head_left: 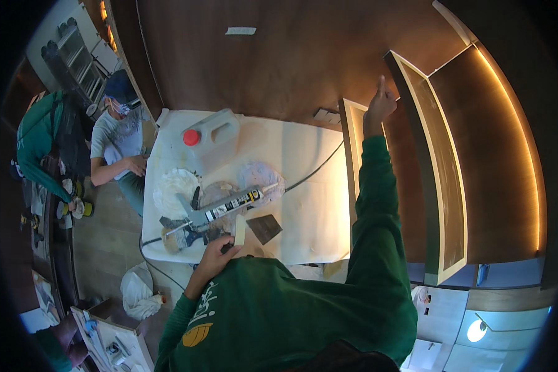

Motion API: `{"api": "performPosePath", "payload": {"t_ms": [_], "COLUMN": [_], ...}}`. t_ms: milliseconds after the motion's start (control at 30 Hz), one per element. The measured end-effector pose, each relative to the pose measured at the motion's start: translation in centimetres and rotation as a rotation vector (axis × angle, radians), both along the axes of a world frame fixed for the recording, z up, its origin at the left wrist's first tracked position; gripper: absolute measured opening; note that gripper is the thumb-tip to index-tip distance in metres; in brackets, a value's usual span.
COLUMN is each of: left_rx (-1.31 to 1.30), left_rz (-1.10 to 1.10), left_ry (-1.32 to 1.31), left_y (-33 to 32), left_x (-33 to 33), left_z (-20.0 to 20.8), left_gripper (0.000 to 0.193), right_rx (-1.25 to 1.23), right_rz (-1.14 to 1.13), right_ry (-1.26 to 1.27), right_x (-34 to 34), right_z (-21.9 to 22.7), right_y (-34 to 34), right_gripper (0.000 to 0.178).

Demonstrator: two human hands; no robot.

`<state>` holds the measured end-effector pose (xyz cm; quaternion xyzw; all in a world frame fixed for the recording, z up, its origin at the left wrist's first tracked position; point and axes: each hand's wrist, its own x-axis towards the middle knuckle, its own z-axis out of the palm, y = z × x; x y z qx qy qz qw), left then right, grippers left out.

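My left hand [213, 258] is closed around one end of a pale cream, flat strip [240, 230], held upright near the table's front edge. Beside that strip lies a dark square piece [264, 229]. My right arm reaches far forward, and my right hand [379, 108] is raised by the pale-edged cabinet frame [447, 186]. One digit points up while the others look curled; whatever they may hold is hidden. Beyond my left hand, a caulking gun [195, 214] loaded with a sealant tube [234, 205] lies across round, smeared patches.
A translucent jug [212, 141] with a red cap stands on the white-covered table [310, 180]. Its dark cable [319, 167] crosses the cover. At left are two people [118, 124] [40, 139], a ladder [77, 59] and a white bag [139, 291]. A lit shelf [508, 155] rises at right.
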<state>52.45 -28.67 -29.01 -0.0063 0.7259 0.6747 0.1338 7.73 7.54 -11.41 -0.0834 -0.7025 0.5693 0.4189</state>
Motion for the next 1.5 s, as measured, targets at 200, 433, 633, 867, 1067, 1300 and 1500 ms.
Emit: {"api": "performPosePath", "payload": {"t_ms": [200,433,633,867,1067,1300,1500], "left_rx": [0.031,0.07,0.085,0.084,0.06,0.094,0.101], "left_rz": [0.029,0.041,0.066,-0.013,0.028,0.08,0.104], "left_ry": [-0.042,-0.07,-0.041,-0.033,0.022,-0.003,-0.01], "left_y": [-3.5,-5.5,-6.1,-6.2,-5.9,-5.4,-5.8], "left_x": [-1.8,-4.4,-4.8,-4.9,-4.5,-3.5,-2.5], "left_z": [0.6,-1.0,-1.7,-1.5,-1.9,-1.8,-3.0], "left_gripper": [0.015,0.017,0.018,0.017,0.017,0.016,0.014], "right_rx": [-0.124,-0.002,0.344,0.354,1.247,1.151,1.205], "right_rz": [0.007,-0.164,-0.359,-0.073,-0.104,-0.055,-0.116], "right_ry": [0.176,0.198,-0.161,-0.095,-0.271,-0.417,-0.531], "right_x": [-4.2,-7.1,-9.0,-6.2,-0.1,-2.7,-2.0], "right_z": [3.1,2.7,1.2,-2.2,4.6,5.0,5.8], "right_y": [-4.5,-4.3,-1.0,3.4,-2.6,0.4,-1.4], "right_gripper": [0.033,0.031,0.035,0.032,0.061,0.092,0.095]}}
